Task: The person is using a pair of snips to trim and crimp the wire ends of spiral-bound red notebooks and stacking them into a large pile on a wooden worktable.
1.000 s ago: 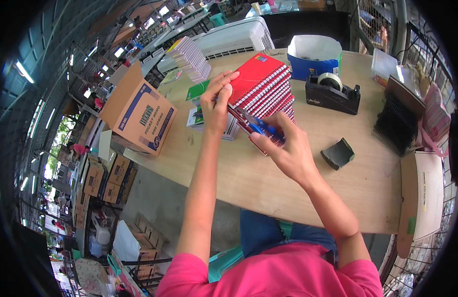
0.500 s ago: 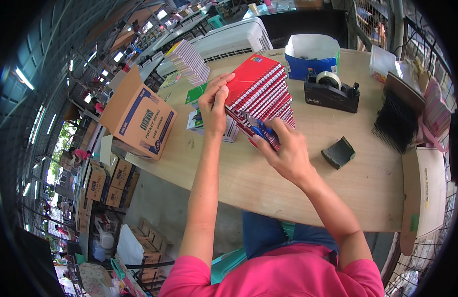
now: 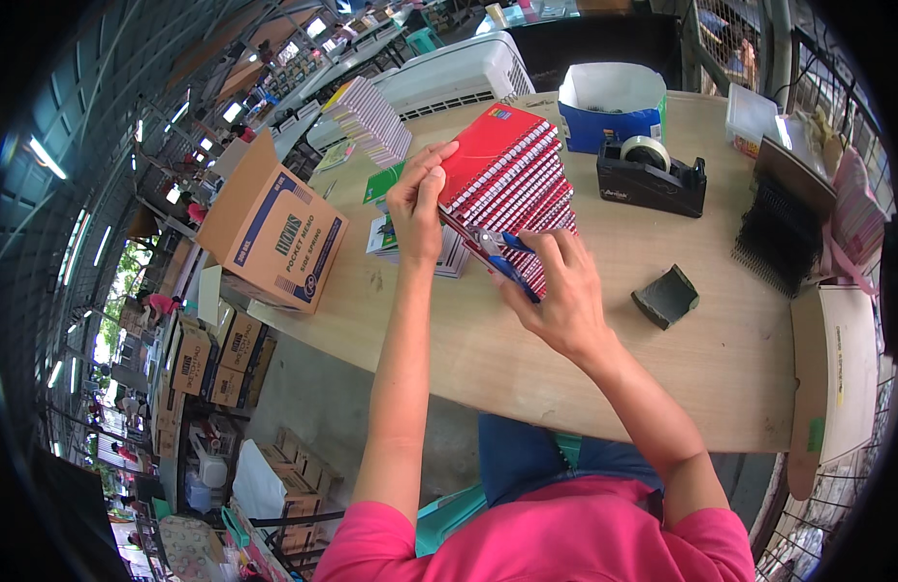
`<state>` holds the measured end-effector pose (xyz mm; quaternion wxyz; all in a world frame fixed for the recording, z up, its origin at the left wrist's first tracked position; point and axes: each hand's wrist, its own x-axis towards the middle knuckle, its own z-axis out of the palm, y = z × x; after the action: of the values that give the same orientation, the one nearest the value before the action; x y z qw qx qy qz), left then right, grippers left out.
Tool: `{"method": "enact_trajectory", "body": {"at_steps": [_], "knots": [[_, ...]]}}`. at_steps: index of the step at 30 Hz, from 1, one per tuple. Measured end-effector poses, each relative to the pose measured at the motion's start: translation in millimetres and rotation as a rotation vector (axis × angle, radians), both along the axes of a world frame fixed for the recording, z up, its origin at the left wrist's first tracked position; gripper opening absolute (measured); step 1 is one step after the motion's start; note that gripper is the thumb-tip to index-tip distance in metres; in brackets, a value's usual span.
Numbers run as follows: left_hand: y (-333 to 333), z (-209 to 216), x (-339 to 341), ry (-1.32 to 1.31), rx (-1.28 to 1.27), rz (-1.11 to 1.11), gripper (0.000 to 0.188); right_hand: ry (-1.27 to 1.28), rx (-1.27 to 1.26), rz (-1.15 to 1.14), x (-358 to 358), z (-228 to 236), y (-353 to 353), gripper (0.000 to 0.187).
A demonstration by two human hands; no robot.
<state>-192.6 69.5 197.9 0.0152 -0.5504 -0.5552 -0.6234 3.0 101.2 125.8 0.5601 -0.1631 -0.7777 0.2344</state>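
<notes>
A stack of red spiral notebooks (image 3: 493, 150) stands tilted and fanned over the table, white wire bindings facing right. My left hand (image 3: 417, 209) grips its left side, thumb and fingers on the covers. In my right hand (image 3: 570, 296) is a pair of blue-handled pliers (image 3: 496, 254), its handles spread apart. The metal jaws lie against the near lower corner of the stack, by the ends of the bindings. Exactly what the jaws touch is too small to make out. Behind my left wrist are green-covered notebooks (image 3: 383, 184), partly hidden.
An open cardboard box (image 3: 289, 242) sits at the table's left edge. A tape dispenser (image 3: 653, 184) and a blue cut-down box (image 3: 604, 136) stand at the back right. Nearer lies a small dark curved piece (image 3: 665, 297). Black wire combs (image 3: 779, 238) rest at the right.
The pliers' handles have spread wider, and my right fingers have loosened around them. The jaws have shifted slightly down along the stack's corner. My left hand keeps its hold.
</notes>
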Motion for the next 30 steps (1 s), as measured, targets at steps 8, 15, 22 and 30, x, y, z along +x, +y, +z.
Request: {"method": "enact_trajectory", "body": {"at_steps": [8, 15, 22, 30], "knots": [[-1, -3, -5, -0.010, -0.001, -0.024, 0.036, -0.052, -1.177, 0.845, 13, 20, 16, 0.037], [1, -2, -6, -0.048, 0.033, -0.070, 0.031, -0.055, -0.144, -0.008, 9, -4, -4, 0.047], [1, -3, -6, -0.021, 0.035, -0.072, 0.031, -0.112, -0.121, 0.015, 6, 1, -4, 0.038], [0, -4, -5, -0.040, 0.031, -0.069, 0.032, -0.055, -0.776, 0.524, 6, 3, 8, 0.034]]}}
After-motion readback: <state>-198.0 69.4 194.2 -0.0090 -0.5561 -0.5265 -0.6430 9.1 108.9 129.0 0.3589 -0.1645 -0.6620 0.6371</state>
